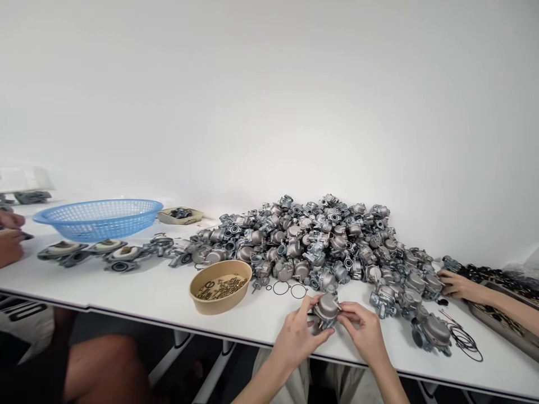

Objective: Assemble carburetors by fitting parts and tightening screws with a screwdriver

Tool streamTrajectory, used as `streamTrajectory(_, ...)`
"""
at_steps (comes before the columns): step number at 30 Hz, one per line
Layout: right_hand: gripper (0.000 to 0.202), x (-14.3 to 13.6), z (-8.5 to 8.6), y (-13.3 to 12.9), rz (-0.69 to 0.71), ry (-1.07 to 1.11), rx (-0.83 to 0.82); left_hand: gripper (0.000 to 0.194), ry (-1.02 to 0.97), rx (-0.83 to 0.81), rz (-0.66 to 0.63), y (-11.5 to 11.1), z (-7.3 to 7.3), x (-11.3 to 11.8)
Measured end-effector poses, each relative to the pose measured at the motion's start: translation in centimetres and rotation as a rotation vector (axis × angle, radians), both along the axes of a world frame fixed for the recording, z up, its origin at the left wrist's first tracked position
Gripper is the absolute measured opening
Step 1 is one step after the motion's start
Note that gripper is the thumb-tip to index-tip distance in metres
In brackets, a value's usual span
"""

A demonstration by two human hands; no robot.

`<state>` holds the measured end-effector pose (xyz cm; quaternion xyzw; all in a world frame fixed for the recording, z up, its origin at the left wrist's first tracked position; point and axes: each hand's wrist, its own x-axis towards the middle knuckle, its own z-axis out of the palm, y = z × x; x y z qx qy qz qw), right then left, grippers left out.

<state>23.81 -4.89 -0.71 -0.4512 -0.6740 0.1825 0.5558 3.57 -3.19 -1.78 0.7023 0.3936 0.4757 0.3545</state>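
A grey metal carburetor [327, 307] is held up between both hands over the table's front edge, its rounded bowl facing up. My left hand [297, 332] grips it from the left, thumb low and fingers behind. On its right side, the fingers and thumb of my right hand [362, 328] are closed on it. Two thin black rings [281, 288] and a tiny one lie just behind, in front of a large pile of similar carburetors [295, 241]. To the left stands a tan oval bowl [200, 306] with small brass-coloured parts inside.
A blue basket [101, 220] and carburetors with white parts [122, 258] stand left. Another person's hand [457, 285] reaches in from the right, near a tray [505, 332] and black rings [465, 342]. A person's hands [9, 235] show at far left.
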Motion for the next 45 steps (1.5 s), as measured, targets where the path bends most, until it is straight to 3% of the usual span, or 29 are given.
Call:
streamTrajectory(8, 0.032, -0.9, 0.4, -0.3, -0.014, 0.024, 0.014, 0.058, 0.032, 0.015, -0.015, 0.0, -0.4, -0.2)
streamTrajectory(15, 0.029, -0.7, 0.1, -0.4, -0.024, 0.059, 0.011, 0.07, 0.185, 0.013, 0.072, -0.1, -0.9, 0.3)
streamTrajectory(21, 0.028, -0.7, 0.0, -0.2, 0.006, 0.063, -0.001, 0.055, 0.13, -0.046, 0.105, 0.4, -0.3, 0.9)
streamTrajectory(23, 0.022, -0.3, 0.0, -0.2, 0.005, 0.01, 0.027, 0.052, 0.068, -0.028, 0.068, 0.7, 0.0, 0.6)
streamTrajectory(28, 0.024, 1.6, 0.0, -0.7, -0.16, -0.256, 0.227, 0.054, 0.088, -0.095, 0.012, 1.2, 1.3, -1.0)
streamTrajectory(34, 0.032, 2.8, -0.1, -0.9, -0.257, -0.673, 0.114, 0.057, 0.21, 0.048, -0.032, 1.9, 1.9, -2.9)
streamTrajectory(41, 0.022, 3.0, 0.0, -1.0, -0.302, -0.739, 0.068, 0.057, 0.204, 0.129, -0.197, 3.1, 1.8, -4.1)
streamTrajectory(45, 0.021, 3.1, 0.0, -1.1, -0.293, -0.731, 0.079, 0.054, 0.174, 0.146, -0.223, 3.0, 2.0, -4.2)
